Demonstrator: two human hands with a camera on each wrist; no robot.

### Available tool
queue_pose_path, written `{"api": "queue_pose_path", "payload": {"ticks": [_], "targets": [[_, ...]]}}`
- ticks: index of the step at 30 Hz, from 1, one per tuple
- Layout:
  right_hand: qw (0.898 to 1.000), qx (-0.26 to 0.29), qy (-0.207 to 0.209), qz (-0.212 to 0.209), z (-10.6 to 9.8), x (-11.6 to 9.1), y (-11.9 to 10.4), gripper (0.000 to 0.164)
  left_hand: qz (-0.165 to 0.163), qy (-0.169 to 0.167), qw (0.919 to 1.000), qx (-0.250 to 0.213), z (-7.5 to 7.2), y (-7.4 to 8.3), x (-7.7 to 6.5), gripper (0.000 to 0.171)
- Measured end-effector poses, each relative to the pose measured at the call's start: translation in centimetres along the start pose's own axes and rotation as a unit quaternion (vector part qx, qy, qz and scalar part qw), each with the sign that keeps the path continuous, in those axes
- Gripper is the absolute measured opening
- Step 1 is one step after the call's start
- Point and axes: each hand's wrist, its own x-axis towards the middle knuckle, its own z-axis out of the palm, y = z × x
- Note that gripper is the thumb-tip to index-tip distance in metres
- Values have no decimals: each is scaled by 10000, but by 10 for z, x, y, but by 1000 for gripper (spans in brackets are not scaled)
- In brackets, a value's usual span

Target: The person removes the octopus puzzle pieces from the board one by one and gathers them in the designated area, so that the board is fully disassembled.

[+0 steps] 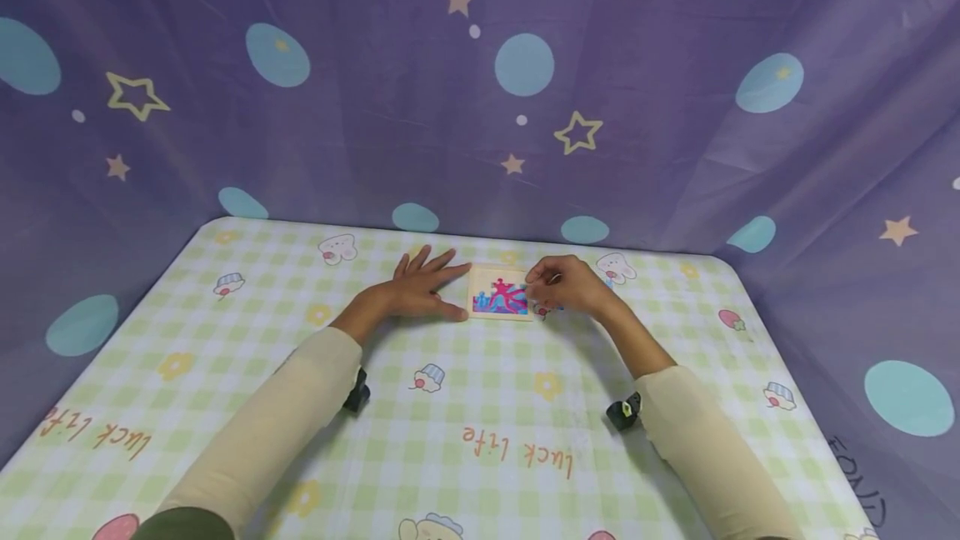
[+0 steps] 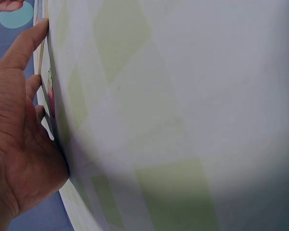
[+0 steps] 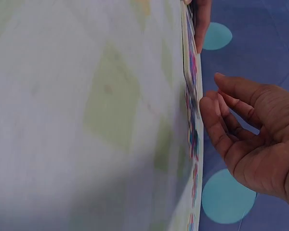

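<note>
A small light wooden puzzle tray lies near the table's far edge, with pink and blue jigsaw pieces over its lower part and bare wood above. My left hand rests flat at the tray's left side, fingers spread, thumb and forefinger touching its edge. At the right side my right hand hovers with bent fingers, thumb and fingertips close together over the tray's edge. Whether a piece sits between those fingertips is hidden. In the right wrist view, loose puzzle pieces lie on the table beside the right hand.
A checked tablecloth with printed cakes and flowers covers the table. Behind and beside it hangs a purple curtain with stars and blue dots. Dark wrist cameras sit under both forearms.
</note>
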Motion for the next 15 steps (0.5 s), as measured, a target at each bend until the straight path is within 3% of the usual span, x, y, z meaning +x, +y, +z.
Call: {"api": "queue_pose_path", "payload": {"ticks": [9, 15], "targets": [[9999, -101, -73, -5, 17, 15, -10, 28, -51, 14, 10000, 36, 0, 2, 0, 103], [9993, -120, -251, 248, 21, 21, -12, 36, -82, 6, 9999, 62, 1, 1, 1, 104]]}}
